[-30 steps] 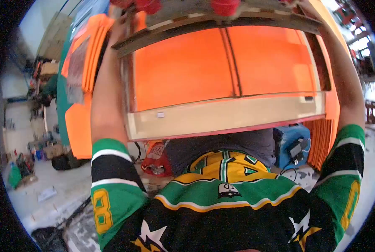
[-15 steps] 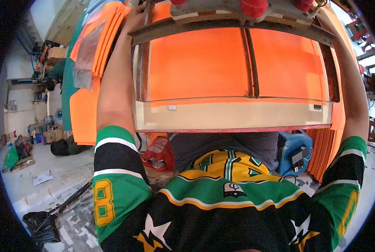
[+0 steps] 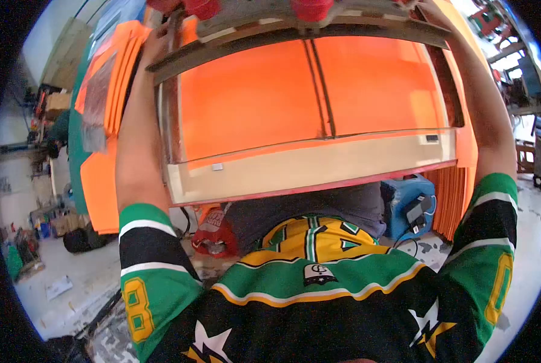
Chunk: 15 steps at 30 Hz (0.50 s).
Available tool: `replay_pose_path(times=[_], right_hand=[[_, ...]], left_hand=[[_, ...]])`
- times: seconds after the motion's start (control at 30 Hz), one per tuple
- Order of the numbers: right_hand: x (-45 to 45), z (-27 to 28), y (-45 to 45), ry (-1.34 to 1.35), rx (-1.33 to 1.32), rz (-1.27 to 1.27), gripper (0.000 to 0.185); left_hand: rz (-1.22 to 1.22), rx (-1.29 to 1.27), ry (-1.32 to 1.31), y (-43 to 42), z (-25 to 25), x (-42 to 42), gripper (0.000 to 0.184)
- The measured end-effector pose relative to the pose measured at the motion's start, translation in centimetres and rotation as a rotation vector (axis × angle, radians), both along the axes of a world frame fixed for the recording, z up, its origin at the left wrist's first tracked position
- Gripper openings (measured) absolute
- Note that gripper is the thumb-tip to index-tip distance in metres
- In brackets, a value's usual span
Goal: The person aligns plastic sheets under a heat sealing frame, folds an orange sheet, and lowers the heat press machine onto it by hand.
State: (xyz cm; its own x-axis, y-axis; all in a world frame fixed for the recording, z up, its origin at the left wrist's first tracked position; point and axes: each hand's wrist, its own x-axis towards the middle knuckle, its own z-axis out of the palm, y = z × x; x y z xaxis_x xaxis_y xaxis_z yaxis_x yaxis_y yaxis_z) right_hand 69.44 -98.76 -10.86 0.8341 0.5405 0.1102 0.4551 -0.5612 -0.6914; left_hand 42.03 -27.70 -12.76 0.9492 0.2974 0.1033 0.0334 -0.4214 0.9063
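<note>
Both my arms reach forward along the sides of a dark frame [image 3: 222, 47] with a narrow bar across its middle. Orange sheets [image 3: 252, 91] show inside and under it. The frame lies over a cream board [image 3: 306, 156] with a red front edge. My left hand [image 3: 156, 37] is at the frame's far left corner, its fingers hidden or blurred. At the far right corner is my right hand [image 3: 432, 17], also blurred, its grip not clear. Between them at the top edge, red rounded parts [image 3: 311, 8] sit on a greyish mount.
A stack of orange sheets [image 3: 122, 78] with clear film lies left of my arm. More orange sheets [image 3: 447, 202] stand below the board at right, beside a blue case [image 3: 403, 206] with a cable. A red bag [image 3: 217, 233] is under the board at left.
The view has shifted and tilted, so the frame, board and my arms appear further left and slanted. Both hands stay at the far corners.
</note>
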Motion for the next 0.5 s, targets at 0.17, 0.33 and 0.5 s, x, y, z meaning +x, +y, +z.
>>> replay_pose_path(times=[0.17,0.33,0.5], right_hand=[[-0.8,0.5,0.8,0.011,0.0,0.011,0.029],[-0.9,0.4,1.4,0.02,0.002,-0.002,0.029],[-0.2,0.1,2.7,0.013,0.011,-0.033,0.028]], left_hand=[[-0.006,-0.009,-0.035,-1.7,1.4,-1.4,0.046],[0.027,0.092,0.026,-3.8,2.9,-2.4,0.056],[-0.038,0.374,-0.017,2.5,-0.7,-0.3,0.045]])
